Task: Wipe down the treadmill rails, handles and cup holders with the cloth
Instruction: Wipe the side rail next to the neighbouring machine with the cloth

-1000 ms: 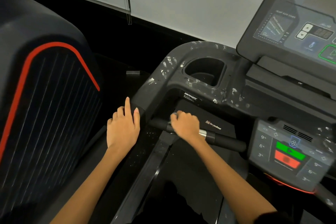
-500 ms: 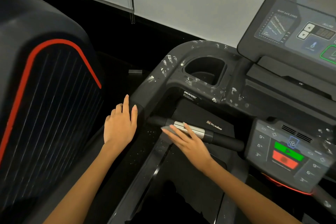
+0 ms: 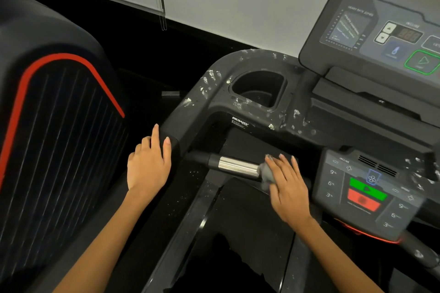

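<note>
Treadmill console area seen from above. A matte black moulded plastic side rail [image 3: 190, 112] curves round a deep, D-shaped black cup holder [image 3: 258, 90]; both are flecked with pale, flaky smears. Below the cup holder, a cylindrical handle [image 3: 228, 165] runs across the frame: a black rubbery end section at the left, then a polished, mirror-bright metal sleeve. The right hand [image 3: 285, 188] lies palm down over the handle's right part, fingers [image 3: 284, 164] straight and slightly spread, pressing a small crumpled grey cloth [image 3: 267, 173] against the metal sleeve's right end; the cloth bulges out from under the palm's left edge. The left hand [image 3: 148, 164] rests flat, fingers extended and close together, thumb tip against the rounded lower end of the side rail. At the right, a glossy keypad panel [image 3: 366, 190] carries one green and one red button. At the left edge stands a dark ribbed housing with a red trim line [image 3: 59, 114].
</note>
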